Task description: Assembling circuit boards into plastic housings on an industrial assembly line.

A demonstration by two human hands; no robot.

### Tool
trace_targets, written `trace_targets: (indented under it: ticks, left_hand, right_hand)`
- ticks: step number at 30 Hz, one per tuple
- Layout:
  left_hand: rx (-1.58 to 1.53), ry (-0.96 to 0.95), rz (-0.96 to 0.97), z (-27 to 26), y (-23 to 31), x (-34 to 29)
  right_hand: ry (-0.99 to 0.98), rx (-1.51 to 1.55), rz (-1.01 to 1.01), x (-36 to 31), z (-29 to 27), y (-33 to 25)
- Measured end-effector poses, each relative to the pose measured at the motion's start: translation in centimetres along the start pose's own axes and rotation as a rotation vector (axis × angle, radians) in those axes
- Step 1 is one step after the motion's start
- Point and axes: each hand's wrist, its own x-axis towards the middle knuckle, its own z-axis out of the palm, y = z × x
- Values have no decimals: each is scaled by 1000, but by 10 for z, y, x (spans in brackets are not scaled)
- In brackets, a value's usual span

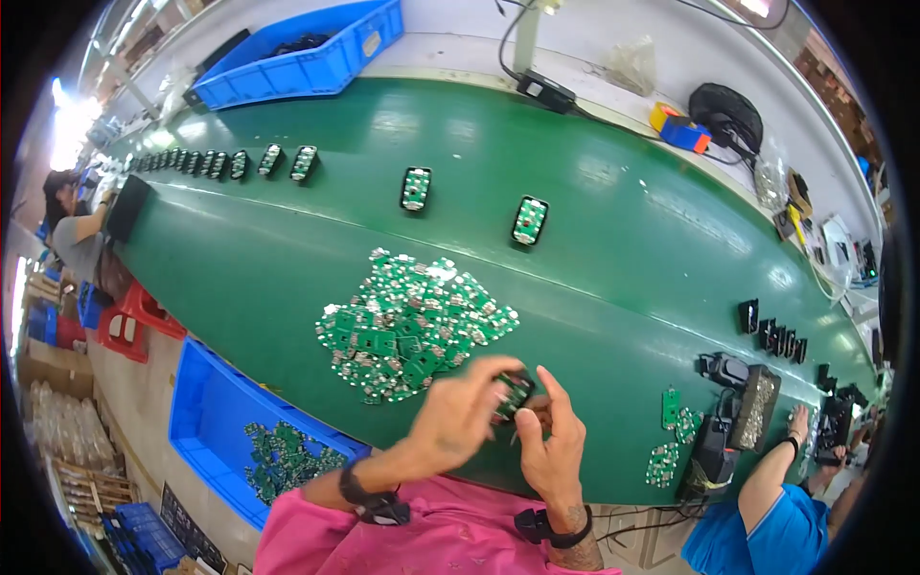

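Observation:
My left hand (460,414) and my right hand (551,441) meet at the near edge of the green belt (613,259). Together they hold a small black housing with a green circuit board (515,391) in it; the left fingers press on it from above, the right fingers support it from the side. Just beyond my hands lies a heap of loose green circuit boards (412,321). Two finished black housings with boards (529,220) (415,188) lie farther out on the belt.
A row of several more housings (240,163) runs along the belt to the far left. A blue bin with boards (240,431) stands at my lower left, another blue bin (307,53) beyond the belt. A person in blue (776,498) works at my right; another person (77,230) sits far left.

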Motion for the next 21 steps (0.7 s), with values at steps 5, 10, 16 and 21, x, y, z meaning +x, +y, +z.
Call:
trace_targets:
  ticks: [5, 10, 16, 21]
  left_hand:
    - [217, 374, 270, -140, -23, 80]
    - [29, 466, -162, -239, -82, 192]
    - [262, 546, 201, -314, -167, 227]
    - [452, 648, 144, -322, -171, 240]
  right_hand:
    - [-75, -21, 72, -3, -14, 24]
    - [-73, -70, 54, -11, -26, 27]
    - [-60, -99, 57, -7, -59, 32]
    - [233, -440, -29, 28, -146, 35]
